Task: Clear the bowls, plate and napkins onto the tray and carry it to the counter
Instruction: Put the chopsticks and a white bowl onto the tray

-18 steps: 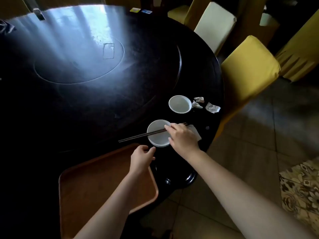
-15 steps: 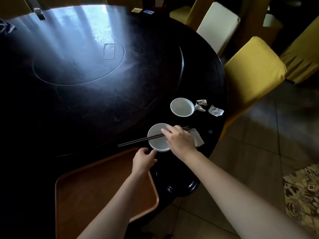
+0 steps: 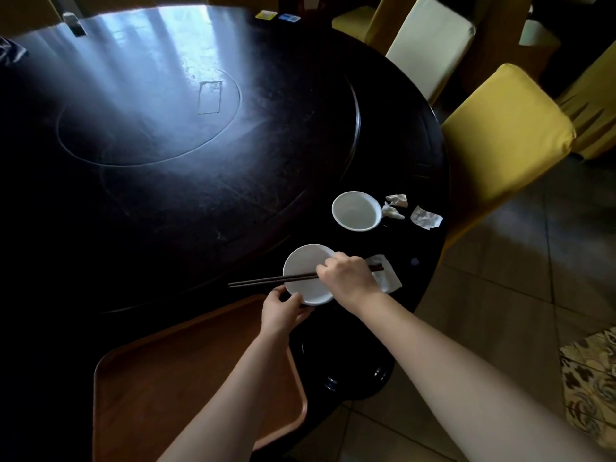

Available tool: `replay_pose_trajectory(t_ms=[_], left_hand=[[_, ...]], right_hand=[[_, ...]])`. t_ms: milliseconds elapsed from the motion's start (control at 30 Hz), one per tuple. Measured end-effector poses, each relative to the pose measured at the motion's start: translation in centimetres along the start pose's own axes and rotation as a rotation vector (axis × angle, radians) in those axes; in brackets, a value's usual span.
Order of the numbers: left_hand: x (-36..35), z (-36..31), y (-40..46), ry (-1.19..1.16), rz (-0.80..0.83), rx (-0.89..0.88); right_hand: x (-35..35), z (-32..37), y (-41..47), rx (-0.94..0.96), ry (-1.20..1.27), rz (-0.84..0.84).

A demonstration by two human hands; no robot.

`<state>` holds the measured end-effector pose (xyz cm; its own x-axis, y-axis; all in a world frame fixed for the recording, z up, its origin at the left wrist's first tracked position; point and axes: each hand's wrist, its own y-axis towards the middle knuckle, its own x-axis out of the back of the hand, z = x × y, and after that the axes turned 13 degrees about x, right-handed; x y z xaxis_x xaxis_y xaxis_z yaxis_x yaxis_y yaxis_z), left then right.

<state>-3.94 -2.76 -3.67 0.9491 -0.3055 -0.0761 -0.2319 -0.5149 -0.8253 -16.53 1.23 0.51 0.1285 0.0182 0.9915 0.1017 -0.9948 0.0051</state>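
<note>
I see one table point(image 3: 200, 201) under my reach, dark and round. One tray point(image 3: 173, 388) lies at its near edge, below my left hand point(image 3: 283, 311) and bare except for my forearm across it. Past my fingers stand two white dishes: one plate point(image 3: 306, 278) caught between both hands, and one bowl point(image 3: 356, 211) beyond my right hand point(image 3: 348, 278), well apart from it. A pair of chopsticks point(image 3: 266, 280) lies across the plate, their tips sticking out left of my left fingers point(image 3: 296, 299).

My left fingers curl round the plate's near rim, thumb on top. My right fingers pinch the chopsticks over the plate's right side. I judge the step is lifting plate and sticks together to the tray. To do it well I should keep the plate level, hold the sticks firmly so they don't roll off, and set it down deep on the tray, leaving room for the bowl.

Napkins: one flat napkin point(image 3: 386, 275) just right of my right hand, partly under it; two or three crumpled ones point(image 3: 426, 218) right of the bowl, I cannot tell exactly.
</note>
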Motion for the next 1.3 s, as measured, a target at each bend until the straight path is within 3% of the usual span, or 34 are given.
replay_pose_trajectory(t_ms=[133, 300, 433, 767, 933, 1100, 1300], left_hand=[[0.2, 0.2, -0.4, 0.0, -0.017, -0.043], [1.6, 1.2, -3.5, -0.033, 0.004, -0.105], [3.9, 2.6, -7.6, -0.029, 0.006, -0.181], [11.2, 7.3, -13.4, -0.191, -0.119, -0.15], [14.7, 8.7, -13.1, -0.156, -0.167, -0.13], [18.5, 8.7, -12.3, -0.172, -0.172, -0.081], [22.6, 8.4, -10.6, -0.132, -0.175, -0.031]], right_hand=[[1.5, -0.3, -1.1, -0.039, 0.031, -0.124], [3.4, 0.2, -4.0, -0.172, 0.256, -0.36], [5.4, 1.2, -6.7, -0.2, 0.349, -0.439], [7.5, 4.9, -8.4, -0.12, 0.528, -0.4], [7.3, 7.3, -6.9, -0.078, 0.518, -0.369], [6.0, 11.4, -2.7, -0.029, 0.456, -0.297], [3.0, 15.1, 2.8, 0.017, 0.408, -0.087]])
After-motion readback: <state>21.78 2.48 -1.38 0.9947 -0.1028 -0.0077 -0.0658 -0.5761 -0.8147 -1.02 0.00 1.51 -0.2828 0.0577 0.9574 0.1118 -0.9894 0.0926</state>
